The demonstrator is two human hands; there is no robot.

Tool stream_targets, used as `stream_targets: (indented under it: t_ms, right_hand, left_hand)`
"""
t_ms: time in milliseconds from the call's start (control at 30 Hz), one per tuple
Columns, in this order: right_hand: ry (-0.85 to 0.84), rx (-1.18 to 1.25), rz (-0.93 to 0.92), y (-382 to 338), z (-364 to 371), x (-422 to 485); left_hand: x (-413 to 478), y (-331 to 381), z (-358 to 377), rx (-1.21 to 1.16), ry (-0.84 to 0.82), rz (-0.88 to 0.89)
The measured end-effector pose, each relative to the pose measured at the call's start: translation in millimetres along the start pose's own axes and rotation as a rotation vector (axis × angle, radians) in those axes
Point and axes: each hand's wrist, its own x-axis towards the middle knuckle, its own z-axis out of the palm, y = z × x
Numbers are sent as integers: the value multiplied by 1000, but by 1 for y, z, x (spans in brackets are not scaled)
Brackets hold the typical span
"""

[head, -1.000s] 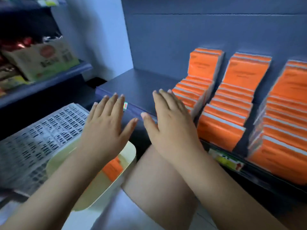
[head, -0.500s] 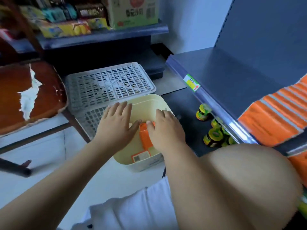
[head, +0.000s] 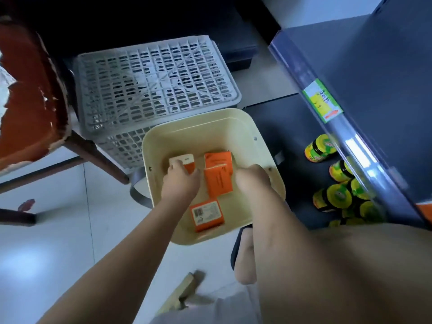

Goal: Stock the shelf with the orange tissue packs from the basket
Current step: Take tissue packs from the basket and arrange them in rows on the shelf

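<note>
Pale floor tiles (head: pixel 46 230), cream basket (head: pixel 198 113): left grip (head: pixel 181 182) curls over one orange pack (head: pixel 187 163); other packs (head: pixel 218 176) lie between it and right grip (head: pixel 252 177), whose fingers are hidden.

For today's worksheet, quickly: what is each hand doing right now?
Left hand: grips an orange tissue pack.
Right hand: cannot be told; fingers hidden.

Left hand (head: pixel 181 182) now on pack (head: pixel 184 159), right hand (head: pixel 251 178) lower
</note>
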Motion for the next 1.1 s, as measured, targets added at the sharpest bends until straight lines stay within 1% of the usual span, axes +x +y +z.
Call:
stream_targets:
  t_ms: [67, 133, 200, 267, 333, 367, 433, 533, 567, 633, 667, 700, 767, 800, 867, 933, 967, 1033, 1100]
  right_hand:
    - [-15, 4, 70, -7, 7, 25]
    - [-57, 37, 131, -4, 20, 48]
    - [-118, 80, 150, 3, 40, 67]
    - [-97, -42, 135, 11, 61, 87]
    - [-45, -137, 67, 13, 80, 107]
    - [-59, -160, 43, 12, 90, 118]
    - [-71, -137, 37, 11, 102, 132]
    - [-98, -85, 90, 10, 119, 155]
    - [-106, -67, 108, 11, 123, 159]
    - [-106, -32, 166, 15, 133, 164]
    - [-113, -15, 187, 17, 136, 162]
    - [-127, 24, 209, 20, 140, 159]
    - [-148, 163, 262, 29, 149, 156]
    - [-169, 257, 308, 32, 151, 152]
    - [-182, 425, 387, 38, 152, 144]
    - [-178, 465, 323, 39, 147, 141]
    - [-170, 484, 302, 39, 144, 141]
    - [-205, 577, 289, 31, 129, 137]
    - [-205, 668, 283, 24, 111, 130]
  left_hand:
    - [20, 2, 12, 91, 14, -4]
    - [40, 1, 25, 172, -7, 22]
    - [63, -3, 36, 207, -34, 39]
    - [86, -12, 48, 218, -47, 26]
    - [106, -24, 60, 230, -26, 1]
    - [116, -30, 65, 244, -13, -24]
    - [115, -26, 62, 248, 27, -55]
    - [116, -17, 61, 318, 92, -123]
    - [117, -18, 66, 307, 100, -158]
    - [121, -34, 79, 301, 101, -166]
    - [123, -46, 86, 287, 93, -149]
    - [127, -57, 93, 273, 115, -95]
    - [130, -70, 101, 274, 136, -43]
    - [130, -71, 105, 272, 132, -42]
    - [110, -43, 92, 228, 153, 13]
    - [101, -32, 88, 140, 142, 100]
    - [97, -30, 87, 110, 165, 144]
    - [84, -22, 81, 88, 211, 250]
    - [68, -15, 71, 66, 232, 343]
